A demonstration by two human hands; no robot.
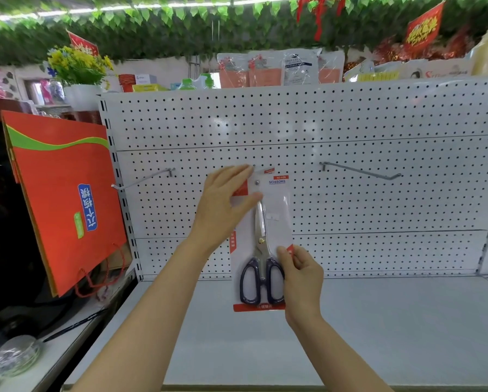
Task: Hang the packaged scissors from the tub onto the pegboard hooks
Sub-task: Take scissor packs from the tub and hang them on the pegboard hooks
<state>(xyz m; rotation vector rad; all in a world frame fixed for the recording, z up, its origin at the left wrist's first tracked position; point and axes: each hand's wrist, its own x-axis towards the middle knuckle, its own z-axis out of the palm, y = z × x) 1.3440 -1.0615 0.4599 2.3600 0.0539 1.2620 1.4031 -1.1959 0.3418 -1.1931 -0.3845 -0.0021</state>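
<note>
Head view: holding the packaged scissors upright against the white pegboard, dead centre, its top edge meeting the board at 12 o'clock. Left hand pinching the card's upper left edge, thumb in front and fingers laid straight along the top corner. Right hand gripping the lower right edge at 5 o'clock of the pack, thumb and curled fingers clamped on it beside the dark handles. Jutting from the board: one bare hook at 9 o'clock, another hook at 3 o'clock. Hanging at far 9 o'clock, an orange gift bag. Spreading below, a grey shelf
</note>
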